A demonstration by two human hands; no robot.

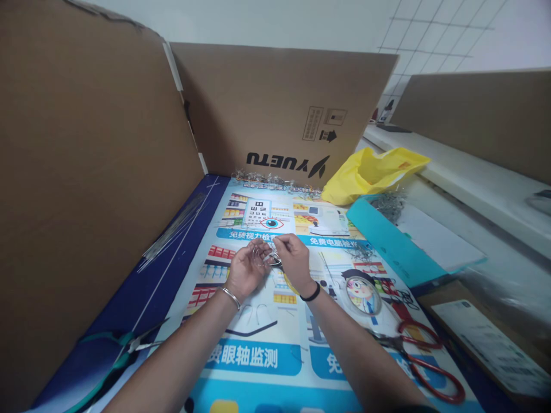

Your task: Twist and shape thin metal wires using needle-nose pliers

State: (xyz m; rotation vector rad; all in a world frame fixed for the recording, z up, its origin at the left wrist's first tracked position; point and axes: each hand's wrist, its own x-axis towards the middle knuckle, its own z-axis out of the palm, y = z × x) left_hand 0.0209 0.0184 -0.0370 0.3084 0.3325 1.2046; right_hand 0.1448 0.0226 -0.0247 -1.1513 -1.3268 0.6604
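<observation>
My left hand (pixel 247 271) is turned palm up, its fingers curled around a looped piece of thin silvery wire (pixel 260 254). Against it, my right hand (pixel 294 258) pinches at the wire with thumb and forefinger. Between the hands shows a small dark metal part, with a yellow curved edge below the right palm; what these belong to is mostly hidden. Both hands are over the printed poster (pixel 253 315) that covers the table. Right of them lies a small tangle of wire pieces (pixel 361 251).
Teal-handled pliers (pixel 124 350) lie at left, red-handled scissors (pixel 413 350) at right near a round clear dish (pixel 364 296). Straight wires (pixel 174 229) rest left. Wire pieces (pixel 275 180), a yellow bag (pixel 372 175) and teal folder (pixel 396 246) are farther back. Cardboard walls (pixel 275 103) stand behind and left.
</observation>
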